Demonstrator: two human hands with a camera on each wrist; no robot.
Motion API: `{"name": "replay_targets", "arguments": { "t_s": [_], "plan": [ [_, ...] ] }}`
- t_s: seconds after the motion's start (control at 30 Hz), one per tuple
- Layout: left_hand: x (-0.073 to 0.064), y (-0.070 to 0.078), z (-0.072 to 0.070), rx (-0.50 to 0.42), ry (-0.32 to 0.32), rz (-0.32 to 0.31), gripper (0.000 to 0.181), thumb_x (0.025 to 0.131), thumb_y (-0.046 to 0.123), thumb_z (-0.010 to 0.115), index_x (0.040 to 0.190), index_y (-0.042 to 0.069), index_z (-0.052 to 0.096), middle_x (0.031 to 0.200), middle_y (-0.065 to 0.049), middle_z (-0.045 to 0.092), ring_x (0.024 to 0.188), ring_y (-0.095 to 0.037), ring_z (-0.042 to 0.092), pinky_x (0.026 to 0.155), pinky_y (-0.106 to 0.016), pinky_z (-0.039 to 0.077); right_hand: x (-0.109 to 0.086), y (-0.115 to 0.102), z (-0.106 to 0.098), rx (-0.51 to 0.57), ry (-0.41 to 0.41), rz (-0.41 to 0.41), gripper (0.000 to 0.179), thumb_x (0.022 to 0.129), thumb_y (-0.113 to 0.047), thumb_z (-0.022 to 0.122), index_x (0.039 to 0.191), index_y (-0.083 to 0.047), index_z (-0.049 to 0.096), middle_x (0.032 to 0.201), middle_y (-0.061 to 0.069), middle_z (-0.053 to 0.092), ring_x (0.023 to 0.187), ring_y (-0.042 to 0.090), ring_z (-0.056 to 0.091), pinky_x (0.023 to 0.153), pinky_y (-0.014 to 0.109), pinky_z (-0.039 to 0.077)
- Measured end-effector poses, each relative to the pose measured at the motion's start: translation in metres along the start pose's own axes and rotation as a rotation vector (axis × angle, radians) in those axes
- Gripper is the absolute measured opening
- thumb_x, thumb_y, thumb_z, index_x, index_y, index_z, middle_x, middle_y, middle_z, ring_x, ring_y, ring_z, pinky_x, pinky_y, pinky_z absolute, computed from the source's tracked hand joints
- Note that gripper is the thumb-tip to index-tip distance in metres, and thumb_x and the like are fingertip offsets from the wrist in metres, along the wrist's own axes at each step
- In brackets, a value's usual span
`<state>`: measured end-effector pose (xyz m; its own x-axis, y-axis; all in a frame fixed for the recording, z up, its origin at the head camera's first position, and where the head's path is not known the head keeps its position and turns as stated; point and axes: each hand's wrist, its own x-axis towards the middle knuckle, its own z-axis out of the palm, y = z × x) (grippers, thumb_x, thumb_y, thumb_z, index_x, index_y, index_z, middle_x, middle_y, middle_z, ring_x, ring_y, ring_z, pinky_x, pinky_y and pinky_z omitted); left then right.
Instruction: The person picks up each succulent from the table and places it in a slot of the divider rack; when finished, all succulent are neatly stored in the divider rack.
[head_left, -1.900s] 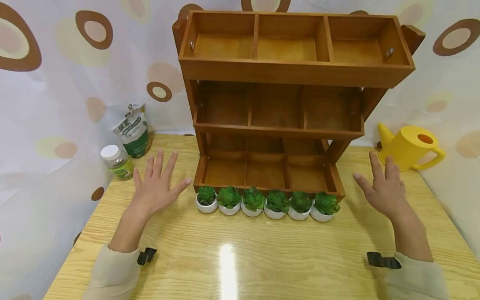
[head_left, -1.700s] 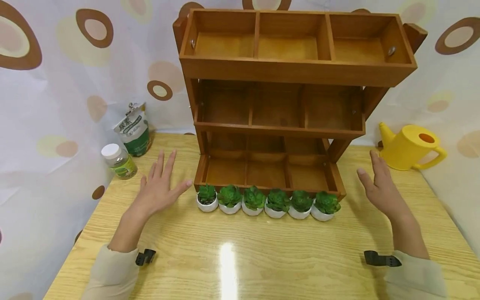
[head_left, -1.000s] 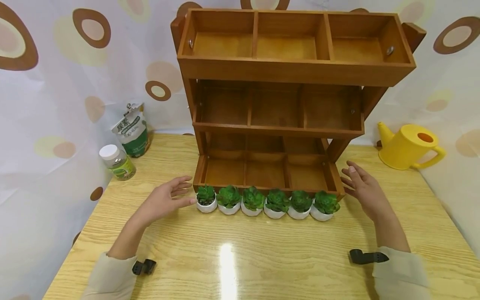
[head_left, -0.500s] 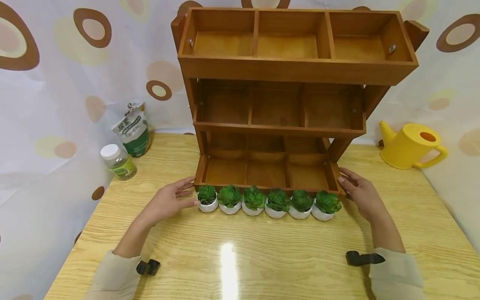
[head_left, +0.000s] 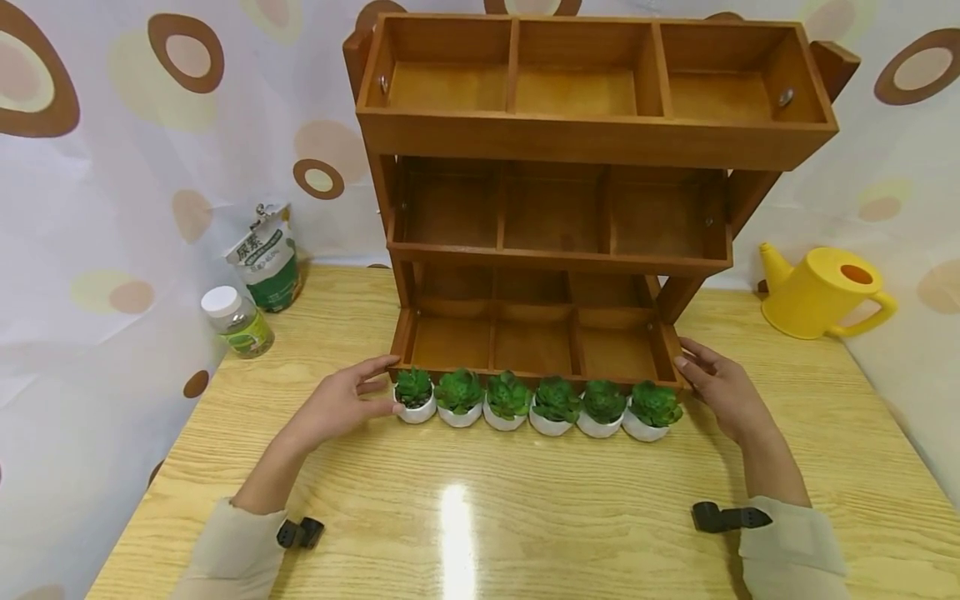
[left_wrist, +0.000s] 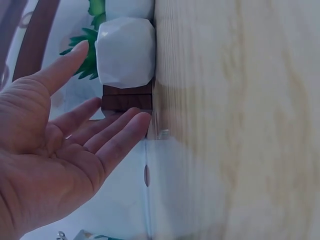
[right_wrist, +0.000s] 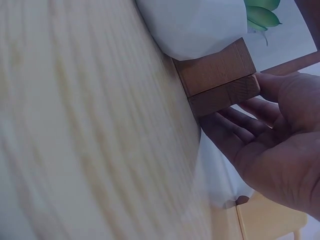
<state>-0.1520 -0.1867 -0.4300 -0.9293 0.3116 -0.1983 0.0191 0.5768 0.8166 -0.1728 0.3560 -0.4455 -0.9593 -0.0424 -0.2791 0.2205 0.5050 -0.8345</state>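
A brown wooden three-tier plant shelf (head_left: 592, 143) stands on the table, its divided trays bare. Along its front is a row of several green succulents in white pots (head_left: 505, 415). My left hand (head_left: 341, 407) is at the shelf's lower left corner. Its fingers reach the wooden end, and the thumb is beside the leftmost succulent (left_wrist: 125, 52). At the opposite end, my right hand (head_left: 722, 392) rests its fingers against the bottom tray's side (right_wrist: 225, 95), with the thumb at the upper edge. The far sides of the fingertips are partly hidden.
A yellow watering can (head_left: 817, 292) stands at the right. On the left are a white-capped jar (head_left: 243, 329) and a green-and-white bag (head_left: 268, 267) with a clip. Behind hangs a patterned cloth (head_left: 112, 217). The wooden table (head_left: 585, 517) extends in front of the pots.
Both hands, at first spread wide on either side, have moved inward to the shelf's lower ends. Over the last half second the left hand has edged slightly rightward. Shelf and pots stay put.
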Motion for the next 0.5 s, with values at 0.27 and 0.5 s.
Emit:
{"name": "replay_targets", "arguments": {
  "t_s": [0.27, 0.5],
  "plan": [
    [-0.0066, 0.0075, 0.0037, 0.036, 0.021, -0.011, 0.069, 0.09, 0.03, 0.078, 0.151, 0.016, 0.049, 0.144, -0.017, 0.059, 0.125, -0.037, 0.063, 0.096, -0.049, 0.057, -0.0011, 0.0001, -0.0001, 0.043, -0.01, 0.006, 0.071, 0.109, -0.046, 0.038, 0.164, -0.012, 0.01, 0.165, 0.027, 0.023, 0.149, 0.045, 0.03, 0.116, 0.061, 0.031],
    [-0.0065, 0.0043, 0.0056, -0.032, -0.029, -0.007, 0.068, 0.092, 0.027, 0.077, 0.15, 0.007, 0.048, 0.147, -0.019, 0.056, 0.13, -0.037, 0.06, 0.1, -0.045, 0.056, -0.0007, 0.0002, -0.0001, 0.025, -0.007, 0.001, 0.071, 0.108, -0.048, 0.037, 0.164, -0.013, 0.012, 0.164, 0.026, 0.027, 0.148, 0.043, 0.034, 0.115, 0.057, 0.035]
  ]
}}
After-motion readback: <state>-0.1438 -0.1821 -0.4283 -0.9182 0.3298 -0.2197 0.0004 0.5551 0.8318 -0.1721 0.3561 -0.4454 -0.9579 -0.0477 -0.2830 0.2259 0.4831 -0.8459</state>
